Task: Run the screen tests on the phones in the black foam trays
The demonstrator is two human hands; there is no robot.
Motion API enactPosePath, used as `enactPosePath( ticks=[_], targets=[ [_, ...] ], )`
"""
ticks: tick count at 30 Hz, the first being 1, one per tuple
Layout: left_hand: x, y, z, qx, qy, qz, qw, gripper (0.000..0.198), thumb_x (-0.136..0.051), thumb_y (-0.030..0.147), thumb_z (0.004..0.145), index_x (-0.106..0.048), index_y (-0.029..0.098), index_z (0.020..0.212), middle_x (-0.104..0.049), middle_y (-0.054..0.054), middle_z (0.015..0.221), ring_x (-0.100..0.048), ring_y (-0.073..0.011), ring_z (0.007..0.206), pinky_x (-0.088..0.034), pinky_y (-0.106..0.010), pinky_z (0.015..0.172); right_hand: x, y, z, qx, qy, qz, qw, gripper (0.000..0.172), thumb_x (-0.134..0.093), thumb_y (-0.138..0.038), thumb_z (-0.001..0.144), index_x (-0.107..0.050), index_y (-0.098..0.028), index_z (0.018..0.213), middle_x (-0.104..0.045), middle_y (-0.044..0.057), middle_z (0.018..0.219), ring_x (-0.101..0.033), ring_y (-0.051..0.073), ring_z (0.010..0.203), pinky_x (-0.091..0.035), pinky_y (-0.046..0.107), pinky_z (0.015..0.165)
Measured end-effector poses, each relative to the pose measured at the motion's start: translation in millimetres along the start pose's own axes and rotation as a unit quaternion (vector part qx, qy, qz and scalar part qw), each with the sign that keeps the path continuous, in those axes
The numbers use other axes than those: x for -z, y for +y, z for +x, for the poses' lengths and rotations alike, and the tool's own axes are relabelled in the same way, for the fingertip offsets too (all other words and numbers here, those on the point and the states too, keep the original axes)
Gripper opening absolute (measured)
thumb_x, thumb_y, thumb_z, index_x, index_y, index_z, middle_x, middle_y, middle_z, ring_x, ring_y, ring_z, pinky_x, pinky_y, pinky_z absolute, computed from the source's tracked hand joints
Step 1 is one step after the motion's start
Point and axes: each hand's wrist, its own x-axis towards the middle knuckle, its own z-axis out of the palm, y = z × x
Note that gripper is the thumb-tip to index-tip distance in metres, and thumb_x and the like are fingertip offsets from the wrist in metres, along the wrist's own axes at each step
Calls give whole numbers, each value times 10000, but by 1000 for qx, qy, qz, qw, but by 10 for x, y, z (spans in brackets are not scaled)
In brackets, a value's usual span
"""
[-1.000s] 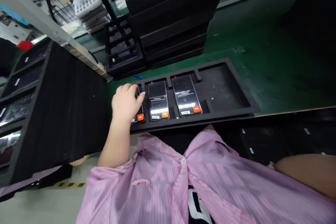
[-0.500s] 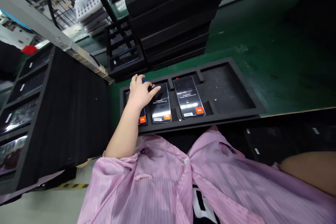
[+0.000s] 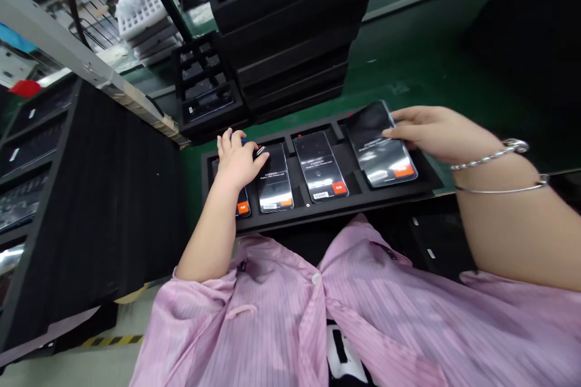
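A black foam tray point(image 3: 327, 211) lies on the green bench in front of me, with phones in its slots. My left hand point(image 3: 236, 160) rests over the leftmost phone point(image 3: 242, 205), fingers curled and a fingertip touching the top of the second phone point(image 3: 273, 178). A third phone point(image 3: 320, 165) lies in the slot beside it. My right hand point(image 3: 436, 133), bracelets on the wrist, grips a fourth phone point(image 3: 379, 145) by its right edge and holds it tilted over the rightmost slot. All the screens are lit, with orange buttons.
A tall stack of black trays point(image 3: 290, 30) stands behind the tray, with a smaller tray of parts point(image 3: 206, 94) to its left. A black rack of phones point(image 3: 68, 193) fills the left side. A white basket point(image 3: 136, 9) sits far back left.
My right hand has come in from the right with a phone and now holds it over the rightmost slot. My left hand has shifted from the leftmost phone toward the second phone's top.
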Motion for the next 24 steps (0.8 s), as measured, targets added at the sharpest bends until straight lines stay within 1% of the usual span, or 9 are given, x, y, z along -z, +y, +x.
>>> enactPosePath(
  ticks=[2,5,7,10,14,16,19,22,24],
  targets=[
    [-1,23,-45,-4,12,4,1000,393,-639,486,949,-773,161,1126,-494,-166,1525,-211,-436,1586,-77,-610,1340,-69,-2,8,4,32,-140,990,508,-721,-270,959,-617,-87,1422,-736,180,1153,-690,291,1052,-519,501,1041],
    [20,30,-109,1,45,7,999,410,-606,512,966,-797,160,1053,-459,-155,1592,-203,-428,1593,-64,-605,1348,-288,-21,-99,162,80,-223,958,628,-677,-306,961,-512,-58,1514,-579,232,1459,-530,360,1384,-410,526,1208],
    [37,21,-140,8,53,10,999,430,-586,521,978,-810,158,1031,-438,-147,1623,-184,-424,1603,-57,-595,1352,-521,-35,-193,265,30,-155,951,661,-648,-342,948,-468,-114,1542,-477,191,1573,-457,336,1467,-425,498,1222],
    [45,10,-160,7,22,15,1000,452,-591,537,978,-817,149,1022,-413,-151,1651,-152,-418,1616,-73,-586,1354,-866,-53,-272,267,-103,-26,958,655,-661,-428,914,-466,-264,1517,-485,83,1587,-475,297,1464,-439,514,1231],
    [36,1,-154,17,-28,-6,999,475,-600,568,974,-813,153,1062,-378,-145,1679,-124,-414,1626,-136,-597,1345,-996,-98,-217,182,-34,163,969,586,-706,-377,854,-510,-324,1404,-475,48,1595,-408,294,1516,-441,555,1226],
    [28,-13,-144,26,-37,-29,999,474,-599,580,974,-812,167,1069,-365,-132,1689,-116,-410,1628,-169,-614,1335,-947,-131,-134,114,-27,224,967,569,-723,-342,835,-523,-301,1365,-538,83,1531,-510,303,1436,-529,543,1140],
    [10,-50,-130,30,-41,-64,997,475,-604,594,969,-805,171,1044,-354,-123,1696,-106,-391,1633,-206,-608,1326,-892,-194,-6,36,-101,174,979,363,-739,-312,841,-634,-215,1174,-719,110,1152,-713,280,1076,-609,486,1011],
    [-10,-93,-122,28,-62,-110,992,545,-618,663,934,-790,160,1055,-313,-123,1715,-46,-382,1641,-195,-578,1332,-867,-269,5,16,-129,72,989,196,-810,-225,798,-683,-170,936,-685,70,792,-668,212,703,-631,393,753],
    [-24,-110,-117,33,-78,-143,986,593,-630,711,904,-784,160,1057,-275,-117,1732,9,-385,1643,-163,-569,1338,-799,-316,-98,37,-111,70,991,202,-815,-186,794,-686,-174,949,-653,41,731,-628,179,644,-581,323,648]
  ],
)
